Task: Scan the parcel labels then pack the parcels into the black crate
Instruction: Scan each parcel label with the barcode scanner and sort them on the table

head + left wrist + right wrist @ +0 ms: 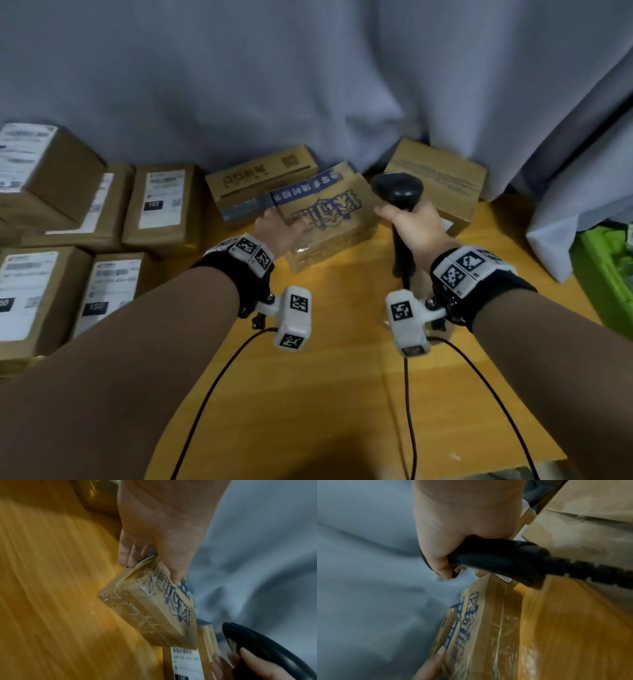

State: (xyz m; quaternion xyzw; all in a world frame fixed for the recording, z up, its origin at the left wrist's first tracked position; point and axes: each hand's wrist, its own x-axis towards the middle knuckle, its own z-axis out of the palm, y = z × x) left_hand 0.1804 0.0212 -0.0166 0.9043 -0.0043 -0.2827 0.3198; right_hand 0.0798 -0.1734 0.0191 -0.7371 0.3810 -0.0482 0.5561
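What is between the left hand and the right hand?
In the head view, the blue-printed parcel, gripped by the left hand, lies between it and the right hand holding the scanner.

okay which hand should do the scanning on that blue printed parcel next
Right. The right hand already grips the scanner beside the parcel, while the left hand holds that parcel tilted up.

- Bare wooden tabletop (342, 394) near the person: open passage.
- Labelled parcels (161, 205) crowd the left side.
- Grey curtain (308, 85) closes off behind.
- Green bin (606, 274) blocks the right edge.
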